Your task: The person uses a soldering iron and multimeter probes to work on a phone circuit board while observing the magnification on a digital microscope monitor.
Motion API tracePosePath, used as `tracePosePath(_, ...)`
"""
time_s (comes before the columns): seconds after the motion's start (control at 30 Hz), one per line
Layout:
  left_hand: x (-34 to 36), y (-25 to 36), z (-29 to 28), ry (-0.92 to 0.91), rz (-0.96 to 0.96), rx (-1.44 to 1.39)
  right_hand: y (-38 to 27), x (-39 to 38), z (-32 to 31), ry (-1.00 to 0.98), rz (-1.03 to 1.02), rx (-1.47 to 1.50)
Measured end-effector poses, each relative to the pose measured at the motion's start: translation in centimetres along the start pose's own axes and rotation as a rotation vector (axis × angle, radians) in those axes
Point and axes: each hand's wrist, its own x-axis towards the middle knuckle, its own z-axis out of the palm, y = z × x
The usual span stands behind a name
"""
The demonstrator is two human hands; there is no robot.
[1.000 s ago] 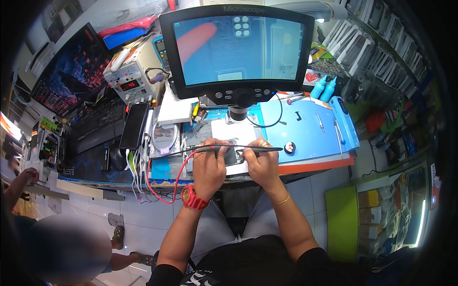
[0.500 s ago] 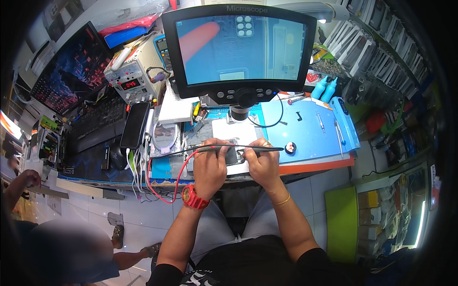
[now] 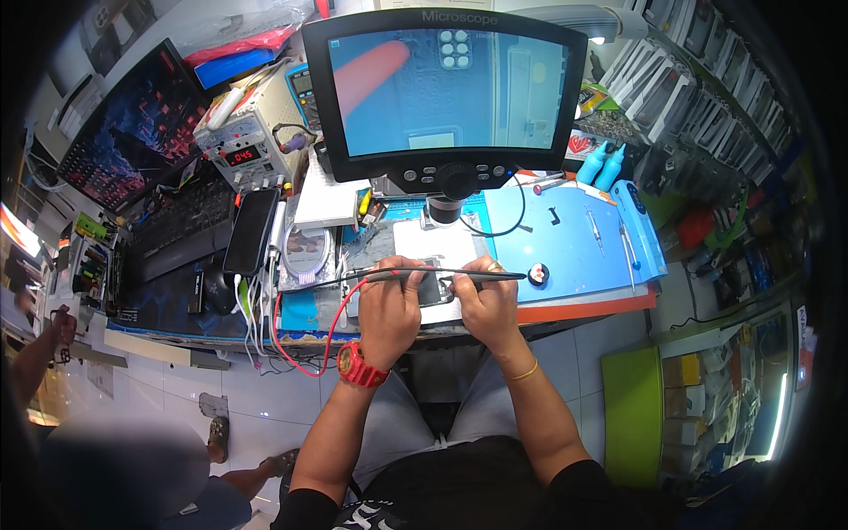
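My left hand point(image 3: 389, 305) is closed around a probe, with a red lead point(image 3: 330, 343) looping from it below the bench edge. The fingers of my right hand point(image 3: 486, 305) are pinched on a black probe point(image 3: 505, 276); its black lead crosses over both hands. Between the hands lies a dark, opened phone point(image 3: 433, 287) on a white sheet point(image 3: 424, 237). Both probe tips are hidden by fingers or too small to make out. Just beyond stands the lens of the microscope point(image 3: 443, 212), under its screen point(image 3: 450, 97), which shows a fingertip and several round pads.
A blue mat point(image 3: 565, 238) on the right holds a small round pot point(image 3: 538, 275) and screwdrivers. To the left are a dark phone point(image 3: 251, 231), white cables, a power supply point(image 3: 247, 141) and a keyboard point(image 3: 177, 221). Another person's hand point(image 3: 62, 331) shows at far left.
The other person at far left has shifted, their hand now holding something like glasses. My hands and the probes stay where they were.
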Motion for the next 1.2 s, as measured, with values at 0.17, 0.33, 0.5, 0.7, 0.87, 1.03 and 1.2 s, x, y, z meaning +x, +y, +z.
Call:
tracePosePath(0.17,0.03,0.11,-0.08,0.001,0.014,0.009,-0.07,0.05,-0.06,0.003,-0.008,-0.005)
tracePosePath(0.33,-0.02,-0.15,0.01,0.001,0.016,0.02,0.02,0.01,0.04,0.006,-0.009,-0.001)
tracePosePath(0.5,0.0,-0.05,-0.02,0.001,0.013,0.013,-0.13,0.08,-0.07,0.0,-0.002,0.002)
tracePosePath(0.7,0.08,-0.09,0.03,0.011,0.039,0.024,0.11,0.04,-0.03,-0.004,-0.006,-0.004)
tracePosePath(0.87,-0.06,-0.29,0.15,0.007,0.0,0.009,-0.13,0.1,-0.08,-0.005,-0.009,-0.01)
tracePosePath(1.03,0.01,-0.16,0.02,0.001,0.027,0.013,0.16,0.15,-0.34,-0.028,-0.073,-0.086)
tracePosePath(1.2,0.02,-0.01,-0.05,0.006,0.024,0.012,0.07,0.19,-0.39,-0.033,-0.084,-0.088)
